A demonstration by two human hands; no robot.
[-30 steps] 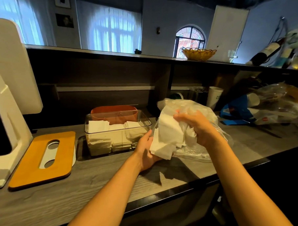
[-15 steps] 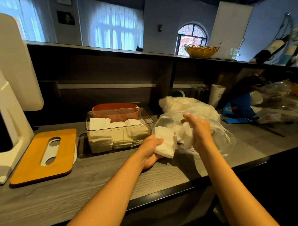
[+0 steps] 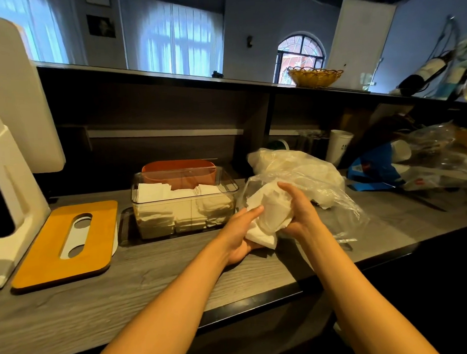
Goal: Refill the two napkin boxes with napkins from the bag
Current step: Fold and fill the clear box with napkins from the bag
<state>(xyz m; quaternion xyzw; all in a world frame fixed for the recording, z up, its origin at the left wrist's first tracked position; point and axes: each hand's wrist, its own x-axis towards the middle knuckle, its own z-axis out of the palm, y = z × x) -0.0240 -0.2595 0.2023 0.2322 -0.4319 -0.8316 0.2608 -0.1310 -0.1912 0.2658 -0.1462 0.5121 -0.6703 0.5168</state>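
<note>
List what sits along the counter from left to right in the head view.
White stand → wooden slotted lid → clear napkin box → left hand → napkin stack → right hand → white paper cup → blue packet.

1. We see a clear plastic napkin box [image 3: 185,203] with its top open, standing upright on the counter — partly filled with white folded napkins [image 3: 174,206] in uneven stacks.
2. Just behind it, touching or nearly so, stands an orange napkin box [image 3: 178,171]; we cannot see its contents.
3. A crumpled clear plastic bag [image 3: 307,179] lies to the right of the boxes.
4. A wad of white napkins [image 3: 269,218] is held at the bag's mouth — above the counter.
</note>
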